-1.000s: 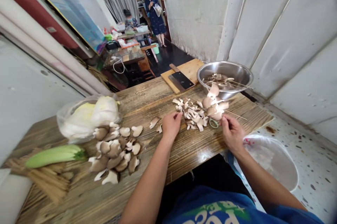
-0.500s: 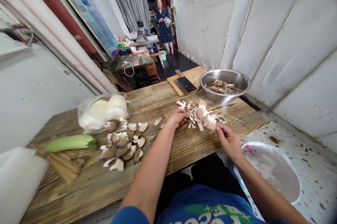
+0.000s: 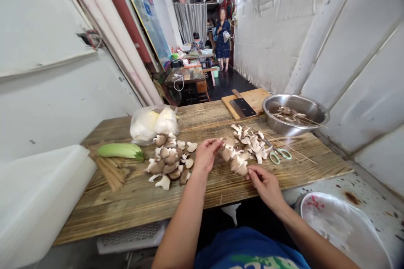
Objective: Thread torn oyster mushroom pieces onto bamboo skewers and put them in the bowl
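Observation:
A row of oyster mushrooms (image 3: 235, 157) stretches between my two hands, seemingly threaded on a skewer whose stick I cannot make out. My left hand (image 3: 206, 154) is closed in a pinch at the row's upper left end. At the lower right end, the fingertips of my right hand (image 3: 265, 182) pinch by the last cap. Just behind lies a pile of loose oyster mushrooms (image 3: 257, 145), with green-handled scissors (image 3: 280, 155) at its right side. Thin bamboo skewers (image 3: 299, 153) lie beside the scissors.
Left of my hands sits another mushroom heap (image 3: 170, 159). Beyond are a bagged white vegetable (image 3: 153, 126), a green gourd (image 3: 121, 150) on sticks, a cleaver (image 3: 243, 107) on a board (image 3: 260, 96), and a steel bowl (image 3: 296, 128) of mushrooms. A lined bin (image 3: 344, 227) stands at right. Two people are far back.
The view has swung left, so everything sits further right. Both hands have drawn the mushroom row towards me, apart from the pile, and the scissors show more fully. The standing person has raised a hand.

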Motion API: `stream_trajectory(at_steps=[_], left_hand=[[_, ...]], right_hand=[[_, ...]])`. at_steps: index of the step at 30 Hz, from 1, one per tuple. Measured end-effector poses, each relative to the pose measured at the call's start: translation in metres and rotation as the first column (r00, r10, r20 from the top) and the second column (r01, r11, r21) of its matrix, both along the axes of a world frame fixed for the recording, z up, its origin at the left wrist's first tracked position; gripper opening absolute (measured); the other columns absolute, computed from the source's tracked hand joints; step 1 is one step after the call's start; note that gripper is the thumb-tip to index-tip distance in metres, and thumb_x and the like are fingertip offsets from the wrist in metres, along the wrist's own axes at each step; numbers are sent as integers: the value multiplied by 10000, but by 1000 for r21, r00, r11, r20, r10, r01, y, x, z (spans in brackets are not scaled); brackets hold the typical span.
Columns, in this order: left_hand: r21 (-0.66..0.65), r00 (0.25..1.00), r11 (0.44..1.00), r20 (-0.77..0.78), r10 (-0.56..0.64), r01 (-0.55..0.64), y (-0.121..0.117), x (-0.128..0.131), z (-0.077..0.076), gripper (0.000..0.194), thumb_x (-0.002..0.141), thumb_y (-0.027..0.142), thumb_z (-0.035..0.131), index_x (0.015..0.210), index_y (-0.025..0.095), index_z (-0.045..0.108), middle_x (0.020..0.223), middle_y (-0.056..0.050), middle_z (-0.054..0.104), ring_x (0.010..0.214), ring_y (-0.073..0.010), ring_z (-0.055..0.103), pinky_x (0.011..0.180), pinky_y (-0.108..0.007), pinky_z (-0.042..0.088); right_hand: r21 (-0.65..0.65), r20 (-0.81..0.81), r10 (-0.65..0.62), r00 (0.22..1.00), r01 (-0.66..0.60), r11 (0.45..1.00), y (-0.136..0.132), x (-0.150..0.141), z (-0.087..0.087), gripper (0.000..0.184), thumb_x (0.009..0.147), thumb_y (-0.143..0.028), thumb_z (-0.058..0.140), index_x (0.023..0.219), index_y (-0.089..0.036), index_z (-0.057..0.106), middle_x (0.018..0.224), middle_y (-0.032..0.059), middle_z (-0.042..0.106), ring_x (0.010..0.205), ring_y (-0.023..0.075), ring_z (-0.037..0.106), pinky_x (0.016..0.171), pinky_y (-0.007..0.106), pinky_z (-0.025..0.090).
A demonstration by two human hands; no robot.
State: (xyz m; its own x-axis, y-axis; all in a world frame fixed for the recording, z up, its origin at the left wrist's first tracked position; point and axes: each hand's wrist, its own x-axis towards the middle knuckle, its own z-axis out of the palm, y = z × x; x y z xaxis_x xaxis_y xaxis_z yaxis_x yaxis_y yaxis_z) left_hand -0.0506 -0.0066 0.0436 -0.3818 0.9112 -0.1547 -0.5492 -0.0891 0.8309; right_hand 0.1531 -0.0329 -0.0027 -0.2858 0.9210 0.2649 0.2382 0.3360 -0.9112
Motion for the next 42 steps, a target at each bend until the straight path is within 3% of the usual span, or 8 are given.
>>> stream_trajectory(at_steps=[6,13,33,42], left_hand=[[-131,997,991,73,4,6,10,-19,-15,251,581,192,783,767,123,629,618,11,621,554,-59,550,531,-163,429],[-106,988,987,103,-112,122,15,-24,-20,200,623,120,735,803,96,652,721,-48,664,660,-86,597,644,-189,485],[-87,977,985,164,-135,151,14,-29,-24,152,639,104,710,772,86,640,696,-40,636,588,-51,548,553,-142,458],[-91,990,989,88,-108,116,12,-27,-24,211,610,123,736,793,90,637,715,-43,642,594,-56,539,534,-155,425]], right_hand=[[36,137,24,990,-29,999,17,-11,-1,249,881,-347,464,895,-174,643,668,21,647,636,176,614,642,280,472],[77,238,-33,971,15,997,28,-6,-8,271,869,-340,444,896,-166,650,732,54,678,652,195,629,604,284,476],[95,222,-29,975,8,995,28,-5,-9,249,870,-330,453,893,-186,655,681,32,669,615,183,626,565,265,478],[102,221,-27,975,4,995,26,-6,-6,251,869,-332,453,883,-182,653,640,23,651,573,177,607,557,270,474]])
